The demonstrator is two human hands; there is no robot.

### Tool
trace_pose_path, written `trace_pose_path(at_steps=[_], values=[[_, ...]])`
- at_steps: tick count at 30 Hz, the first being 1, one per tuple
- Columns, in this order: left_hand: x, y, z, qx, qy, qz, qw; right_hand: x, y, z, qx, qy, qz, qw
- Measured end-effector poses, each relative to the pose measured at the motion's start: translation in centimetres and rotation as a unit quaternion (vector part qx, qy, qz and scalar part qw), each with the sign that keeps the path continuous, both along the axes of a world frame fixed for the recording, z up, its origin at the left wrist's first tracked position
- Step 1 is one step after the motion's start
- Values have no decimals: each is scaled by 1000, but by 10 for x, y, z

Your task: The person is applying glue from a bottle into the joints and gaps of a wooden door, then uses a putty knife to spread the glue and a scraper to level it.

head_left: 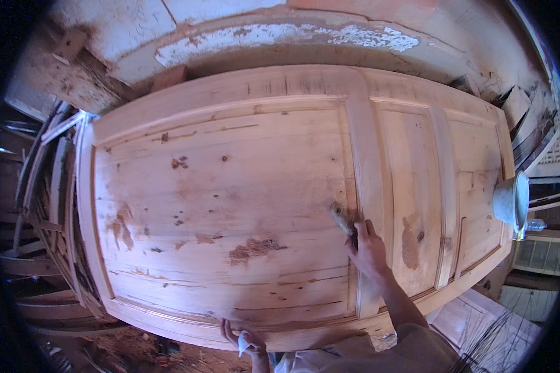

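A large pale wooden panel door (280, 168) lies in front of me, with recessed panels, dark knots and brown patches on its surface. My right hand (368, 250) is closed around what looks like a paintbrush (340, 217), held beside the raised moulding at the right edge of the large panel. Its worn handle points up and left; the dark end by my fingers is partly hidden. Down at the door's near edge, my left hand (250, 342) has curled fingers around a small whitish piece (243, 344), perhaps cloth or paper.
A grey bucket (511, 200) stands at the door's right end, with a clear plastic bottle (534, 225) beyond it. Stacked timber strips (56, 186) crowd the left side. Behind the door rises a wall with peeling white paint (292, 37). Another panelled wooden piece (463, 320) is at lower right.
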State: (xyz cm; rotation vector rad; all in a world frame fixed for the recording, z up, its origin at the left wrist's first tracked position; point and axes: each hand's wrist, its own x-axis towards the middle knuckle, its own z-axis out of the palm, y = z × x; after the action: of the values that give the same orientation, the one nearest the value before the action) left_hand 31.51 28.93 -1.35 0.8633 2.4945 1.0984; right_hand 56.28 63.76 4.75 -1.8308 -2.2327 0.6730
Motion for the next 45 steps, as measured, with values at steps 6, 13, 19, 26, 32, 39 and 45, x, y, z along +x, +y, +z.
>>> trace_pose_path(at_steps=[6, 13, 19, 26, 32, 39, 45], values=[[24, 111, 54, 91, -25, -209, 973, 0, -31, 11, 12, 57, -46, 997], [64, 282, 106, 58, -122, -408, 903, -14, -39, 41, -342, 595, -44, 726], [90, 373, 117, -80, -340, -479, 805, -13, 0, 20, -373, 696, -145, 596], [124, 422, 94, 149, -194, -423, 872, 24, 117, -9, -265, 826, -184, 462], [132, 441, 64, 116, -162, -421, 885, 49, 247, -11, -148, 709, -230, 650], [184, 492, 52, 153, -183, -499, 833, 45, 329, -28, -138, 714, -157, 668], [204, 497, 41, 231, -156, -552, 786, 32, 354, -53, -74, 744, -157, 646]])
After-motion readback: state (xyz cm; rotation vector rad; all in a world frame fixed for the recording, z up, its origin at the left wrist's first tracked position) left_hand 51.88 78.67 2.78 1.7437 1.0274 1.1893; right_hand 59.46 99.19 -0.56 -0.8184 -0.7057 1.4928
